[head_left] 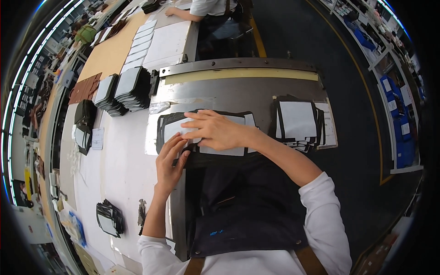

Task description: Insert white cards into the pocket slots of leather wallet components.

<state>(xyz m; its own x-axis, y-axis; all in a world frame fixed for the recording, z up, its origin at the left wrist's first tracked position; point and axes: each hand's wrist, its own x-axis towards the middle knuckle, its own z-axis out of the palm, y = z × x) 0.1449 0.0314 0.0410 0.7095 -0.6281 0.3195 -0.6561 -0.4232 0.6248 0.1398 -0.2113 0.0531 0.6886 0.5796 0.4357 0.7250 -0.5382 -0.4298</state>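
Note:
My right hand lies over a long black panel piece with a pale grey backing, its fingers stretched out and spread. Close beside it, my left hand touches the near left part of the piece with extended fingers, the thumb apart from them. Both hands are open, and their fingertips almost meet. Part of the piece is hidden under them; whether it is one layer or several I cannot tell. It rests on a metal work plate in front of me.
A stack of black-edged grey panels stands on the plate's right side. Further stacks and a small pile lie on the white table at left. A metal bar crosses the plate's far edge. Another person's arm shows beyond.

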